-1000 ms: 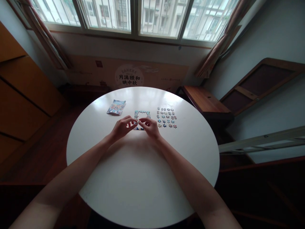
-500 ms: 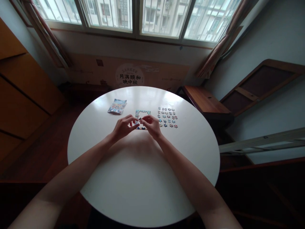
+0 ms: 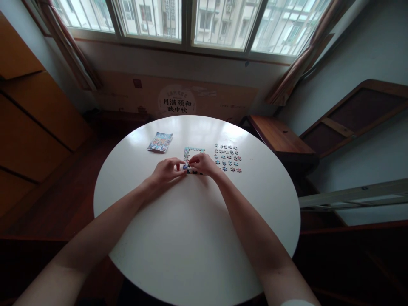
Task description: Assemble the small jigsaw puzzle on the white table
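Observation:
A partly assembled jigsaw puzzle (image 3: 195, 149) lies on the round white table (image 3: 191, 238), its border joined around a pale middle. At its lower left inner corner my right hand (image 3: 204, 164) pinches a small puzzle piece (image 3: 188, 165), mostly hidden by the fingertips. My left hand (image 3: 167, 171) rests at the puzzle's left edge, thumb and forefinger apart, their tips against the border. Loose puzzle pieces (image 3: 230, 163) lie in rows to the right of the puzzle.
A colourful printed packet (image 3: 160, 142) lies at the back left of the table. Beyond the table's right rim stands a wooden bench (image 3: 280, 135). A barred window (image 3: 219, 23) and a printed cardboard panel (image 3: 207, 102) are behind.
My right hand has lowered the puzzle piece from above the puzzle to its lower left inner corner. The left fingers have spread and settled at the puzzle's edge. The view has shifted slightly.

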Tool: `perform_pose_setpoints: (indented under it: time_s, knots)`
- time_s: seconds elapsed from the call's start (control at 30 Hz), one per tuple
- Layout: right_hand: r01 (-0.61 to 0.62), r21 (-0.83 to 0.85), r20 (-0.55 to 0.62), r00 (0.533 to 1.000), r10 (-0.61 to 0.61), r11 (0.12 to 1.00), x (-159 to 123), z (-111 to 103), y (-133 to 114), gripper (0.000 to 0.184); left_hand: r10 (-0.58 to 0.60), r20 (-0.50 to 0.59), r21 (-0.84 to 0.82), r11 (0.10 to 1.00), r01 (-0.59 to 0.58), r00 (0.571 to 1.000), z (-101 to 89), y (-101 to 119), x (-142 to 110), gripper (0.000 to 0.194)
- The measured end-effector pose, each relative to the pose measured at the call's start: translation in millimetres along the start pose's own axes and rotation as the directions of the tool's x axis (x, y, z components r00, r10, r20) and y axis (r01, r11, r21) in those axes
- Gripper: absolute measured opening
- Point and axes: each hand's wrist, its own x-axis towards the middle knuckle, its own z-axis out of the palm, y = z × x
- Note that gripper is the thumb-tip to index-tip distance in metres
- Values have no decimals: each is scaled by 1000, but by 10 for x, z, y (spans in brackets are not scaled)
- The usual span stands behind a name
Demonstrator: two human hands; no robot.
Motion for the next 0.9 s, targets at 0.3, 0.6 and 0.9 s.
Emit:
perform_pose_setpoints:
  time_s: [0.3, 0.6, 0.9]
  knots:
    - [-44, -23, 63, 997, 45, 999, -64, 21, -57, 17, 34, -8, 21, 999, -34, 999, 33, -31, -8, 32]
    - [-52, -117, 73, 995, 61, 992, -57, 26, -19, 17, 28, -7, -18, 999, -28, 1000, 28, -23, -17, 32]
    - [-88, -137, 107, 989, 103, 987, -71, 6, -62, 15, 16, 0, -18, 1000, -16, 1000, 18, -9, -21, 32]
